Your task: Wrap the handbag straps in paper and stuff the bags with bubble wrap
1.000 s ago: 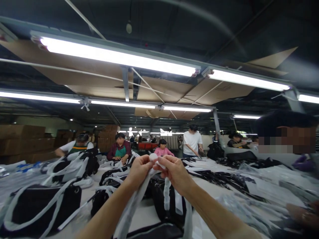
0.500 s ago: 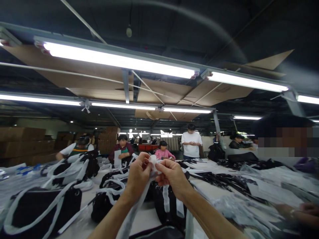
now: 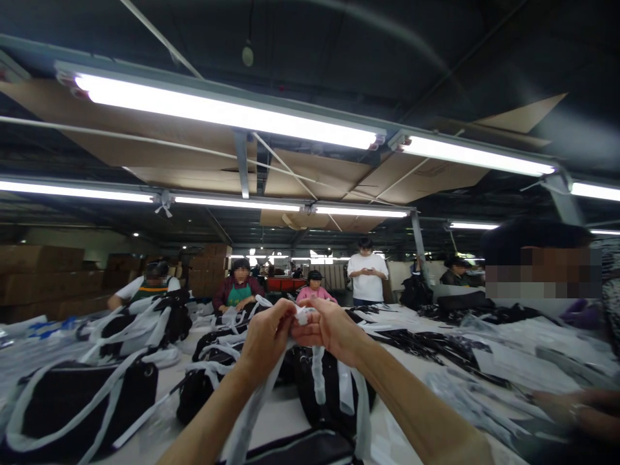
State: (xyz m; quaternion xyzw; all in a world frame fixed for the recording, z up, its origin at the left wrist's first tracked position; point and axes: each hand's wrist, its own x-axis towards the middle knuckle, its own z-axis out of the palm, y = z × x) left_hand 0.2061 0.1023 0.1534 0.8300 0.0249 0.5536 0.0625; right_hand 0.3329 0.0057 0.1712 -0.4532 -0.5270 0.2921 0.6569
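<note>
My left hand pinches a strip of white wrapping, which bunches up between both hands above the table. From the other side, the fingers of my right hand curl around the same wrapping. A long bag strap covered in white wrapping runs down from my left hand toward a black bag at the bottom edge. Just beneath my hands lies another black bag with white-wrapped strips across it. Fingertips partly hide what the wrapping encloses.
Black bags with wrapped straps cover the left of the table. Black straps and clear plastic lie to the right. A co-worker's hand is at the right edge. Several people sit or stand across the table.
My right hand has turned and closed further over the wrapping, which shows less now. Across the table, a person in a green apron has lowered a white sheet out of sight.
</note>
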